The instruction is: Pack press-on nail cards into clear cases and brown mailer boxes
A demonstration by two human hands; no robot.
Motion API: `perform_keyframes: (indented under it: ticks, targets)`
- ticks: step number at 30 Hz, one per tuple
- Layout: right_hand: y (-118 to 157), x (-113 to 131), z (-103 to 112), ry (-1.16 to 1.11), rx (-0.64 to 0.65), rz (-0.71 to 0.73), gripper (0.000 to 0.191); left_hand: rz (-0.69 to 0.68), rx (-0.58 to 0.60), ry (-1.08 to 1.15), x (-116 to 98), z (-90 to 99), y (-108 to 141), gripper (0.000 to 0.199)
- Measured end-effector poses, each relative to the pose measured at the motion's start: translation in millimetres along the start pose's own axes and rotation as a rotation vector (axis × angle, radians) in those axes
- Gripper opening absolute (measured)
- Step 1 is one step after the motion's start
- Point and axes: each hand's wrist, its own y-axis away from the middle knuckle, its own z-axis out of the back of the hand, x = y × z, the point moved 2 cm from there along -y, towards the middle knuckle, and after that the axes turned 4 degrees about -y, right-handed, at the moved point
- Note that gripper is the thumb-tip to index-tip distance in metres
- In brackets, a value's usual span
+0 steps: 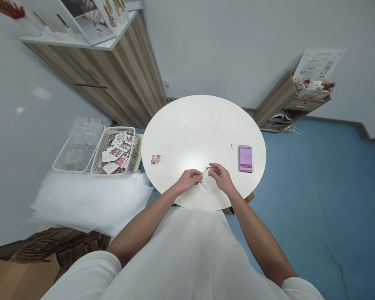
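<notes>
- Nearest my camera is the white top [203,254], its front running up to the near edge of the round table [203,121].
- Just past it, over the near part of the table, I have the clear piece [205,186], a thin see-through thing between the two hands; whether it is a sleeve or a sheet, I cannot tell.
- As far as I can judge, the handling is partway: the piece is in hand and has yet to be released. I make out nothing inside it.
- The nail set [156,159] lies on the table to the left, and the purple pack [246,158], blurred out on my feed, lies to the right. Both are well apart from the hands, so I count them as not in use.
- The left hand [190,180] pinches the piece at its left side, thumb against bent fingers, back of the hand up.
- The right hand [221,176] seems to grip its upper edge with thumb and fingertips; the hold is too small for me to judge its firmness.
- Both forearms slant inward from the sides, the wrists near each other, low over the table.
- Off to the left, I see a basket [96,166] of cards [115,152].
</notes>
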Motion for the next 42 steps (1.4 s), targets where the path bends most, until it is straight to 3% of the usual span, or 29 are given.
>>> perform_keyframes:
  ticks: [5,10,14,16,25,37,42]
  targets:
    - [27.5,8.6,-4.5,0.339,-0.024,0.187,0.063,0.053,-0.092,0.239,7.5,2.3,6.8,0.028]
    - [43.1,11.4,-6.5,0.391,-0.034,0.254,0.045,0.016,-0.004,0.235,11.8,3.9,17.9,0.033]
    - [46.0,10.3,-6.8,0.354,-0.048,0.244,0.044,-0.116,0.062,0.110,9.1,8.8,25.3,0.081]
    - [47.4,10.5,-7.5,0.345,-0.040,0.242,0.045,-0.147,0.088,0.054,6.6,9.8,27.1,0.091]
    - [51.9,11.5,-5.2,0.196,-0.037,0.161,0.045,-0.173,0.080,-0.016,2.8,2.4,30.5,0.079]
    - [38.0,7.0,19.0,-0.054,0.047,-0.061,0.049,-0.180,0.010,0.080,1.7,-20.5,21.0,0.078]
    - [35.4,3.4,25.9,-0.131,0.068,-0.078,0.044,-0.178,-0.008,0.112,6.7,-28.4,20.9,0.076]
